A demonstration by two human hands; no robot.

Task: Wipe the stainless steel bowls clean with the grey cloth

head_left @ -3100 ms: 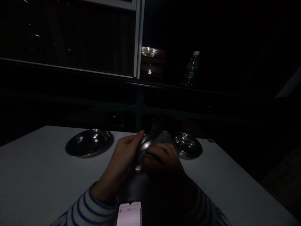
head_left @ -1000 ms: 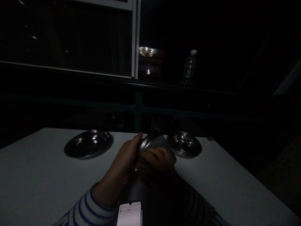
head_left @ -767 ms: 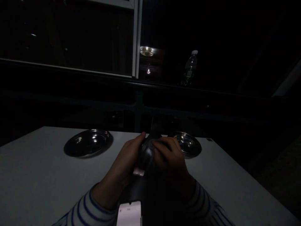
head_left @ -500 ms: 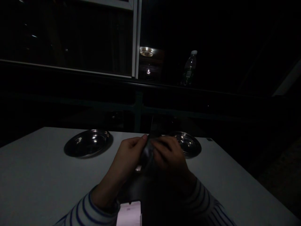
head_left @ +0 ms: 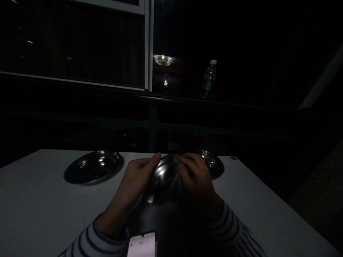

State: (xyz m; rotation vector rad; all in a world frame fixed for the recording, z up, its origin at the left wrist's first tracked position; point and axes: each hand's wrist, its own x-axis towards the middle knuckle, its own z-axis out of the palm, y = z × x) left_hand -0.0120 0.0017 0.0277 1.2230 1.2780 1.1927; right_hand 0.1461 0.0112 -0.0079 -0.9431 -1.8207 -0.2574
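A shiny metal plate is held up tilted over the table between my two hands. My left hand grips its left rim, thumb on top. My right hand pinches a dark cloth against the plate's right side near the upper rim. The cloth hangs down over part of the plate, and its lower end fades into shadow. Beyond my right hand, a second metal plate rests on the table, partly covered by that hand. Another metal plate lies at the left.
The white table spans the foreground. A phone with a lit screen is at the near edge of view. A plastic bottle with a white cap stands on the ledge behind, beside the window frame. The surroundings are very dark.
The cloth and my right hand have shifted rightward across the held plate, uncovering more of its shiny surface. My left hand keeps its grip. The whole view has shifted slightly.
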